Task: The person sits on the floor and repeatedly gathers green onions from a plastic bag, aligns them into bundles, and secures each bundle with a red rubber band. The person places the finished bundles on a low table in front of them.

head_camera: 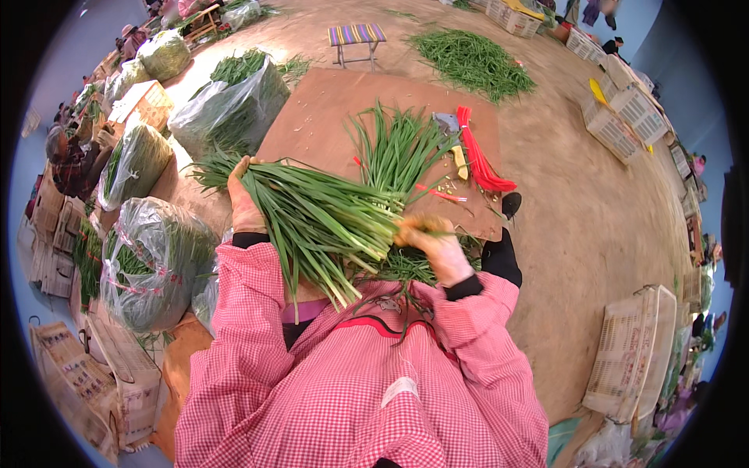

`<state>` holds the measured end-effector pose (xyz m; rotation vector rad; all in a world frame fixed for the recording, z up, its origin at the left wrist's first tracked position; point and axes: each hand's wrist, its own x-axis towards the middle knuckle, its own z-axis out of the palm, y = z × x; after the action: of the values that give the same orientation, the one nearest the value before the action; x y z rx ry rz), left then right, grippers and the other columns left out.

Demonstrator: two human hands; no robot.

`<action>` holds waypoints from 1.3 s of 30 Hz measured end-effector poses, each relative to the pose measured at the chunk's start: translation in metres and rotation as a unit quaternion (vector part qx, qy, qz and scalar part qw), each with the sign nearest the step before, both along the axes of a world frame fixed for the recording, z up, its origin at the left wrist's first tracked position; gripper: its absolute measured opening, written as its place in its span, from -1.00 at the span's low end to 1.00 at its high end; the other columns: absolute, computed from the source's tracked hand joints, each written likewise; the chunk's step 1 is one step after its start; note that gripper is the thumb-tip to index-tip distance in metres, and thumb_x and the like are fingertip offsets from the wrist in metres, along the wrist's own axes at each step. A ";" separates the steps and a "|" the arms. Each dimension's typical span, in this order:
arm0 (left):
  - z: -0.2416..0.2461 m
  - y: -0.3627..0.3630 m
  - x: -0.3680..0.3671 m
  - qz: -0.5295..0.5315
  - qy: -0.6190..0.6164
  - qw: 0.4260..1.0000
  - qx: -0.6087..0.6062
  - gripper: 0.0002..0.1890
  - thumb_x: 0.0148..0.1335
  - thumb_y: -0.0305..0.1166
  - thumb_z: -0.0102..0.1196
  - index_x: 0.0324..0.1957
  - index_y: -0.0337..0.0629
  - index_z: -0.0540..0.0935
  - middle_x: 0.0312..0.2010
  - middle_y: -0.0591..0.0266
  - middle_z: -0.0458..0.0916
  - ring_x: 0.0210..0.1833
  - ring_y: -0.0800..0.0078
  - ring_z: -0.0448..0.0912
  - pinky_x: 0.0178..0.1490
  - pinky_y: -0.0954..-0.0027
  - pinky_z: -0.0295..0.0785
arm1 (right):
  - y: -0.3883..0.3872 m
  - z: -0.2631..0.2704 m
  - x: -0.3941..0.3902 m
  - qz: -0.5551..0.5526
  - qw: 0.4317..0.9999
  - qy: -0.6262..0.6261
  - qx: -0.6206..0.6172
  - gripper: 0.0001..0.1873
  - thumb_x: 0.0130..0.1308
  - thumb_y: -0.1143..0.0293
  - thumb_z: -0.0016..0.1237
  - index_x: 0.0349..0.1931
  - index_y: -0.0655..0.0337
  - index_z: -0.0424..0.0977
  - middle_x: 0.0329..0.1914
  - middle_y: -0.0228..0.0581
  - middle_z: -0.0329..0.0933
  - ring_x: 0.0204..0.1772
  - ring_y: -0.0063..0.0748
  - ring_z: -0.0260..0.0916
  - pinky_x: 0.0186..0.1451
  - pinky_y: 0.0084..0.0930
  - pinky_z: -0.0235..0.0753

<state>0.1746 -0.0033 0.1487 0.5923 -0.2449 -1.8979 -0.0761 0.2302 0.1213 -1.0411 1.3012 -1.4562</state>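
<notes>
My left hand (pixel 244 196) holds a large loose bunch of long green leaves like garlic chives (pixel 316 205) near its leafy end, over my lap. At the pale stem ends is my right hand (pixel 430 240), blurred, its fingers curled; whether it grips a stem I cannot tell. Another bunch of green leaves (pixel 395 146) lies on the brown board (pixel 316 111) in front of me. To its right are a bundle of red ties (pixel 477 155), a yellow-handled tool (pixel 459 162) and a grey cloth-like piece (pixel 446 123). A few loose red strips (pixel 442 193) lie nearby.
Plastic bags of greens (pixel 234 105) stand at the left, near a person (pixel 76 158) in a checked shirt. A striped folding stool (pixel 357 35) and a heap of greens (pixel 474 61) are beyond the board. Plastic crates (pixel 629 351) stand at right and lower left (pixel 126 380).
</notes>
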 end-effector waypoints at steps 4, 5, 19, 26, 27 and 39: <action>-0.003 -0.002 0.001 -0.004 -0.014 1.000 -0.011 -0.76 0.30 -0.17 0.07 -0.47 -0.01 0.58 -0.49 0.26 0.62 -0.41 0.29 0.59 -0.28 0.26 0.52 | 0.047 -0.022 -0.058 0.133 0.982 0.017 0.132 -0.74 0.23 0.36 0.16 -0.15 0.36 0.61 -0.32 -0.27 0.63 -0.20 -0.49 0.56 -0.06 -0.50 0.53; -0.004 -0.003 0.002 0.004 -0.021 1.000 -0.013 -0.76 0.30 -0.17 0.07 -0.46 -0.01 0.57 -0.49 0.26 0.62 -0.41 0.29 0.59 -0.27 0.27 0.52 | 0.055 -0.024 -0.065 0.113 0.968 0.069 0.215 -0.73 0.22 0.36 0.18 -0.14 0.32 0.62 -0.32 -0.26 0.64 -0.20 -0.50 0.57 -0.06 -0.49 0.53; -0.008 -0.013 0.007 0.029 -0.116 0.993 -0.016 -0.78 0.33 -0.18 -0.01 -0.37 -0.05 0.56 -0.48 0.28 0.57 -0.41 0.26 0.55 -0.25 0.20 0.51 | -0.050 0.031 0.036 -0.070 0.917 0.388 -0.066 -0.53 0.08 0.11 0.23 -0.03 0.15 0.60 -0.12 -0.07 0.63 -0.08 -0.01 0.58 -0.02 -0.22 0.54; -0.011 -0.014 0.016 0.023 -0.127 0.992 -0.015 -0.74 0.37 -0.18 -0.05 -0.41 -0.06 0.51 -0.53 0.30 0.55 -0.47 0.28 0.53 -0.35 0.25 0.49 | 0.006 -0.021 0.003 -0.013 0.999 -0.004 0.051 -0.74 0.30 0.37 0.07 -0.11 0.37 0.62 -0.36 -0.34 0.60 -0.46 -0.70 0.42 -0.39 -0.74 0.41; -0.014 -0.016 0.016 0.042 -0.142 0.989 -0.002 -0.74 0.37 -0.18 -0.06 -0.40 -0.06 0.51 -0.52 0.30 0.55 -0.46 0.28 0.53 -0.34 0.25 0.50 | 0.017 -0.031 -0.003 -0.060 0.996 -0.024 0.061 -0.77 0.35 0.39 0.01 -0.14 0.36 0.62 -0.36 -0.35 0.58 -0.48 -0.68 0.41 -0.40 -0.73 0.42; -0.033 -0.038 0.026 0.039 -0.111 0.993 0.009 -0.73 0.37 -0.20 -0.06 -0.43 -0.05 0.56 -0.50 0.34 0.59 -0.42 0.32 0.55 -0.25 0.30 0.50 | -0.004 0.003 0.002 -0.020 0.997 -0.006 -0.071 -0.62 0.47 0.28 -0.05 0.08 0.45 0.51 -0.01 -0.18 0.59 0.00 -0.42 0.55 0.11 -0.51 0.54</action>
<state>0.2007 -0.0411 0.1162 0.8156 -0.3430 -1.7603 -0.0744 0.2262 0.1248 -1.1011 1.2310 -1.6020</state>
